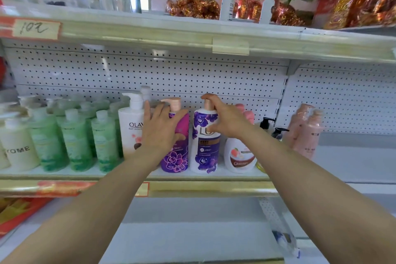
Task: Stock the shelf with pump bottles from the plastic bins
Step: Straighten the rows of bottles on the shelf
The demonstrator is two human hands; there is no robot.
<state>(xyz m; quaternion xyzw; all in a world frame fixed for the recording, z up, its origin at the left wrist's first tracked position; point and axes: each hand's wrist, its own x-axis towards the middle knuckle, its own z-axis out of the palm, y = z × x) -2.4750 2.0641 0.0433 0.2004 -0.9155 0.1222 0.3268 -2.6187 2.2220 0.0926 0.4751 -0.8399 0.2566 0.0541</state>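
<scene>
Head view: both arms reach up to the middle shelf (214, 187), where pump bottles stand in a row near its front edge.

The right hand (225, 120) grips the purple-flowered bottle (206, 152). Its fingers curl round the neck just under the pump and its thumb presses the front of the label. That bottle stands upright on the shelf, about midway along the front edge.

The left hand (159, 128) lies flat with its fingers straight and spread. It rests against the shoulder of the magenta bottle (174, 156), just left of the purple-flowered one and almost touching it. The fingertips reach toward the white bottle (129, 133) beyond.

A row of green bottles (75, 141) fills the left end. A small peach bottle (237, 156) sits just right of the held one, and pink bottles (308, 135) stand farther right. The plastic bins are out of sight.

The bottles are tall, narrow and packed close, so a sideways nudge from either hand could tip one into the next and topple the row. Holding the bottle by the neck gives little control of its base, so it could twist or slide toward the front edge. Pressing on the pump might also release soap.
</scene>
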